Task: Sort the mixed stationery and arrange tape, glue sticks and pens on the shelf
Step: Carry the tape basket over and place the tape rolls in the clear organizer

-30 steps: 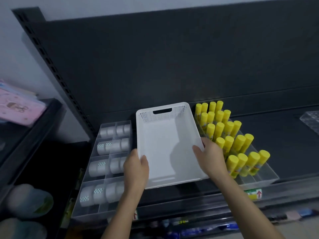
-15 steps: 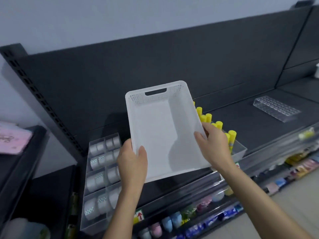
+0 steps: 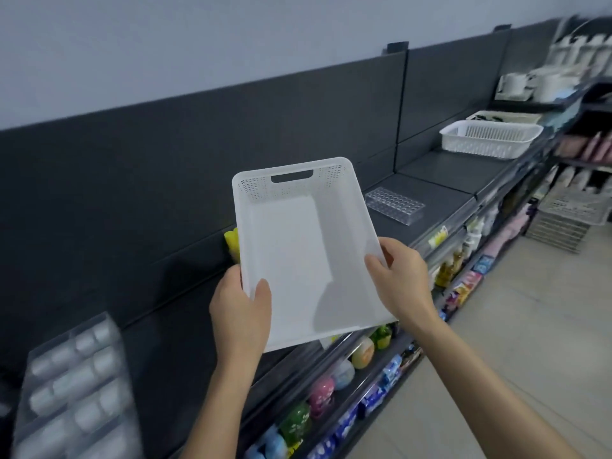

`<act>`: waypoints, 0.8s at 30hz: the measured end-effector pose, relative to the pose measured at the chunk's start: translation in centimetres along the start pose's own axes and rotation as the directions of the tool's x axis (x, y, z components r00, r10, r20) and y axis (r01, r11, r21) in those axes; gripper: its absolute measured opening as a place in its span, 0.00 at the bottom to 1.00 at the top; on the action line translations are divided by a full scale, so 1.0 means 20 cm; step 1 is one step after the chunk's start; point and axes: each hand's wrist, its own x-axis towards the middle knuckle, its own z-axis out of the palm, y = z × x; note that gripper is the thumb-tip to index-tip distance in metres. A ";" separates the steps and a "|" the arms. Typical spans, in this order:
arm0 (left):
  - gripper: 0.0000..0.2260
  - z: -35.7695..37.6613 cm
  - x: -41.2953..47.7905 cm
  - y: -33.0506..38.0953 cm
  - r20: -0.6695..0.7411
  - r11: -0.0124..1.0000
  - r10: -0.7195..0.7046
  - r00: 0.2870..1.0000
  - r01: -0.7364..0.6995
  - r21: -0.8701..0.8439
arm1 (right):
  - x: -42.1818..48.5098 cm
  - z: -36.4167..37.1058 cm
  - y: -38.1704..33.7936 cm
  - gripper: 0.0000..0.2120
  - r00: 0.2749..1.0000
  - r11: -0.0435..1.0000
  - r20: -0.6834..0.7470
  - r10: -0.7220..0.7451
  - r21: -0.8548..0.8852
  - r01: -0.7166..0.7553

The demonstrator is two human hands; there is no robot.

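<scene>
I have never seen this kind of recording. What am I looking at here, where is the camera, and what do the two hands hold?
There is no machine here. A person wears one wide-angle camera on the head, so you look forward and down along their own arms. That is why the picture bends at its edges.

The left hand and the right hand hold an empty white basket by its two sides, lifted clear of the dark shelf. Each grip is closed on the rim.

On the shelf, at lower left, a clear divided tray holds tape rolls, blurred here. Just behind the basket's left edge, a few yellow glue sticks peek out; the rest are hidden. Further right lie a clear holder with many round holes, apparently empty, and another white basket. Lower shelves carry colourful goods, too blurred to name.
</scene>
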 end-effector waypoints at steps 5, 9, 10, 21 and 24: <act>0.06 0.38 -0.01 0.18 0.028 0.997 0.069 0.997 -0.070 0.020 | 0.17 -0.28 0.23 0.09 0.998 0.999 -0.044 0.035 -0.011 -0.036; 0.06 0.71 -0.04 0.33 0.052 0.994 0.112 0.992 -0.112 0.001 | 0.33 -0.54 0.42 0.08 0.994 0.999 -0.103 0.026 -0.032 -0.030; 0.06 0.79 -0.05 0.37 0.052 0.992 0.125 0.991 -0.125 0.001 | 0.36 -0.61 0.47 0.08 0.993 0.999 -0.115 0.021 -0.040 -0.026; 0.06 1.58 -0.14 0.72 0.236 0.993 0.116 0.965 -0.106 -0.057 | 0.65 -1.20 0.96 0.14 0.958 0.991 -0.261 0.121 -0.022 -0.131; 0.06 1.76 -0.10 0.79 0.273 0.991 0.127 0.954 -0.112 -0.068 | 0.76 -1.30 1.06 0.15 0.948 0.989 -0.286 0.139 -0.001 -0.145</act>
